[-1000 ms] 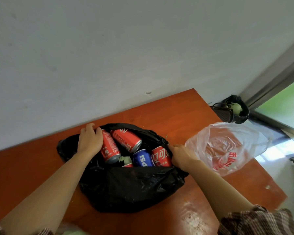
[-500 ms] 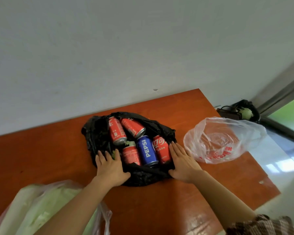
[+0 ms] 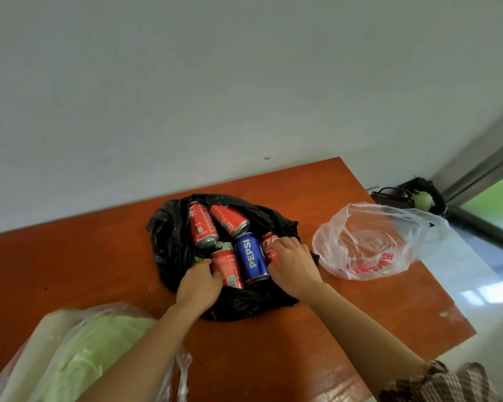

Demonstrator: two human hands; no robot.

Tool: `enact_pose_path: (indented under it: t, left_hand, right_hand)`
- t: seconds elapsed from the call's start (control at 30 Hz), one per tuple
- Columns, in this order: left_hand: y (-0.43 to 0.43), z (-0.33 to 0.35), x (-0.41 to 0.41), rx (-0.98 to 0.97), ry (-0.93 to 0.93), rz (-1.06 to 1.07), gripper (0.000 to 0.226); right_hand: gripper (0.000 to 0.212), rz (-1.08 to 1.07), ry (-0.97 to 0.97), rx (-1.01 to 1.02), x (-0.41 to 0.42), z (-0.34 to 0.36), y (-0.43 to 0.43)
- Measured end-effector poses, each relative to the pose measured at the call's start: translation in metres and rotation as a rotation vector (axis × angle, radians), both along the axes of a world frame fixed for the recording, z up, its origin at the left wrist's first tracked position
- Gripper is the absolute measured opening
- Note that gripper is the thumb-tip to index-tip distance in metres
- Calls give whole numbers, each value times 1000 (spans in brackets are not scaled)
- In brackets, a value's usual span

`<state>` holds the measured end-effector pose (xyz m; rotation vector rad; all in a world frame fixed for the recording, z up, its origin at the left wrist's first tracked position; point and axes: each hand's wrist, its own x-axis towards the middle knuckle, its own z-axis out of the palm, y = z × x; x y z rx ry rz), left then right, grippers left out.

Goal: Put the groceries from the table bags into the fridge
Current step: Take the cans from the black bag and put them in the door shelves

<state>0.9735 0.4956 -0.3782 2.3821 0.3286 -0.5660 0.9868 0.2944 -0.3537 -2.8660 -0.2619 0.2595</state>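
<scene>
An open black bag (image 3: pixel 169 245) lies on the orange-brown table (image 3: pixel 84 262). Inside it are several soda cans lying on their sides: two red cans (image 3: pixel 202 224) at the back, a blue Pepsi can (image 3: pixel 251 258) in the middle, and a red can on either side of it. My left hand (image 3: pixel 199 282) curls round the near red can (image 3: pixel 228 269) left of the Pepsi can. My right hand (image 3: pixel 291 262) covers and grips the right red can (image 3: pixel 269 245), thumb beside the Pepsi can. A bit of green leaf (image 3: pixel 222 245) shows between the cans.
A crumpled clear plastic bag (image 3: pixel 369 242) with red print lies right of the black bag, near the table's right edge. A clear bag of pale green cabbage (image 3: pixel 79 352) sits at the near left. The wall runs behind the table. Dark clutter (image 3: pixel 418 195) sits on the floor by the window.
Both hands have moved from the black bag's near rim onto the cans: the left onto the near red can, the right onto the right red can.
</scene>
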Motion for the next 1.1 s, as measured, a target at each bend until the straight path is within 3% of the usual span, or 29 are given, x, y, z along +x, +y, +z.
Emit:
enact_pose_path:
  t: [0.1, 0.27, 0.5, 0.77, 0.87, 1.0, 1.1]
  left_hand:
    - [-12, -3, 5, -111, 0, 100, 47]
    - [-11, -19, 15, -269, 106, 192, 66]
    - [10, -26, 21, -436, 188, 227, 25]
    - [15, -31, 10, -453, 190, 348, 31]
    - [14, -30, 7, -499, 147, 402, 35]
    - [21, -19, 13, -612, 98, 422, 45]
    - [17, 5, 21, -698, 28, 404, 43]
  right_hand:
    - [29, -36, 97, -1, 11, -2, 25]
    - [53, -154, 268, -39, 23, -10, 44]
    - [63, -165, 363, -91, 29, -14, 51]
    - [73, -197, 426, -54, 15, -21, 58]
    - [61, -330, 445, 138, 9, -17, 53]
    - [34, -641, 488, 615, 3, 5, 35]
    - [36, -789, 503, 864, -9, 27, 12]
